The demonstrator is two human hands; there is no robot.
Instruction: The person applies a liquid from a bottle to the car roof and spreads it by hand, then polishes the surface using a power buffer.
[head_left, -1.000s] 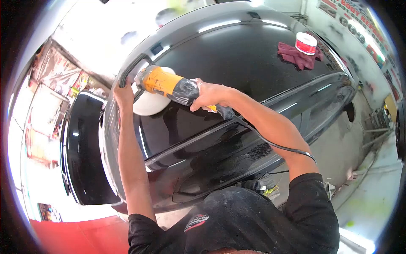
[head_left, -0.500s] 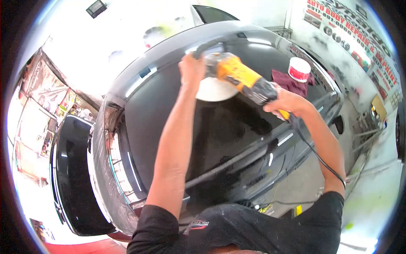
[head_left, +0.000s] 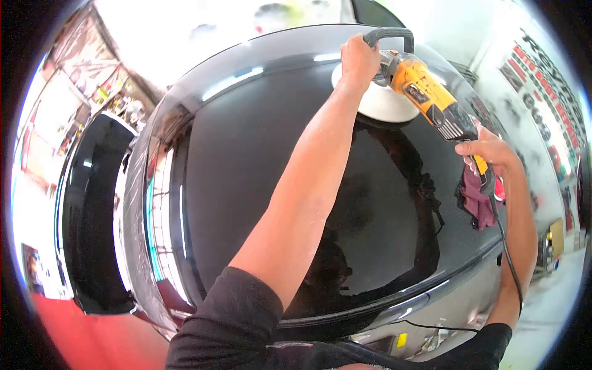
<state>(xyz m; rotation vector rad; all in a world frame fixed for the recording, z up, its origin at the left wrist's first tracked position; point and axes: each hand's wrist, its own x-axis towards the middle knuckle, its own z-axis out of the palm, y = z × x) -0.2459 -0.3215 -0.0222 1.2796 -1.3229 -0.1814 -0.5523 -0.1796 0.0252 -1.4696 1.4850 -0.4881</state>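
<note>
A yellow and black car polisher (head_left: 425,89) is held in both my hands over a glossy black car roof (head_left: 259,160). My left hand (head_left: 359,61) is closed round the black loop handle at the polisher's head. Round the rear grip, near the cord, my right hand (head_left: 489,150) is wrapped. Beneath the head, the white round polishing pad (head_left: 385,105) lies against the far part of the roof. A dark reflection of the arms and tool shows in the shiny surface.
A maroon cloth (head_left: 478,200) lies at the roof's right edge, with a red container partly hidden behind my right wrist. The black power cord (head_left: 509,253) runs down along my right forearm. At the left stands another black car panel (head_left: 95,209); a lettered wall is at right.
Both hands have carried the polisher forward and to the right across the roof. The view has shifted too, and the red and white tub is now mostly hidden behind my right arm.
</note>
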